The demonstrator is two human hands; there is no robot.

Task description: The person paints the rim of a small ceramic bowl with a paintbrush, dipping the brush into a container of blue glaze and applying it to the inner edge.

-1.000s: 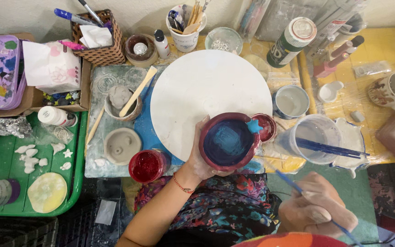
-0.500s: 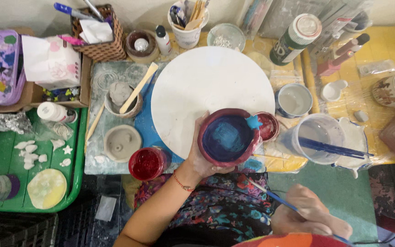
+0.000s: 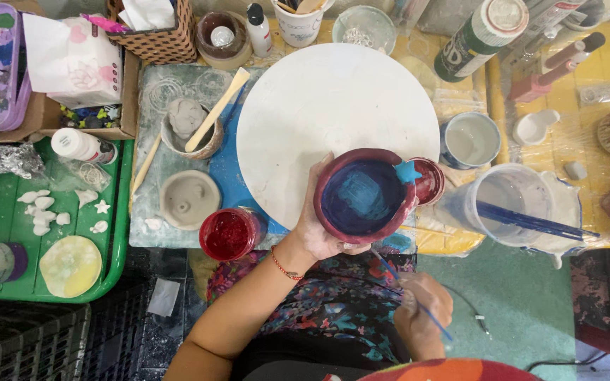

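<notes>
- The left hand (image 3: 315,226) cups a hand-built bowl (image 3: 363,196), maroon on the outside and blue inside, its grip wrapped round the left wall and underside, thumb up along the rim.
- The bowl sits tilted toward the camera, held over the near edge of the round white board (image 3: 319,106) on the tabletop (image 3: 601,77).
- A small light-blue star (image 3: 408,171) sticks to the bowl's right rim, just beside a little red paint pot (image 3: 429,181).
- Down low, the right hand (image 3: 425,314) is over the lap, grip pinched tight on a thin blue paintbrush (image 3: 418,300); its shaft runs up-left toward the bowl's underside, and the tip is too fine to make out.
- A red bead bracelet (image 3: 283,264) circles the left wrist.
- Left of the bowl: a jar of red glitter (image 3: 229,234), then an unfired grey clay dish (image 3: 189,200).
- Further up, a clay cup (image 3: 186,130) with a wooden stick (image 3: 217,109) leaning in it.
- Right side: a clear water tub (image 3: 506,204) with blue brush handles lying across it, and a blue-rimmed mug (image 3: 469,139) of cloudy water.
- Far left, a green tray (image 3: 118,226) carries small white clay shapes (image 3: 44,212) and a pale yellow disc (image 3: 70,265).
</notes>
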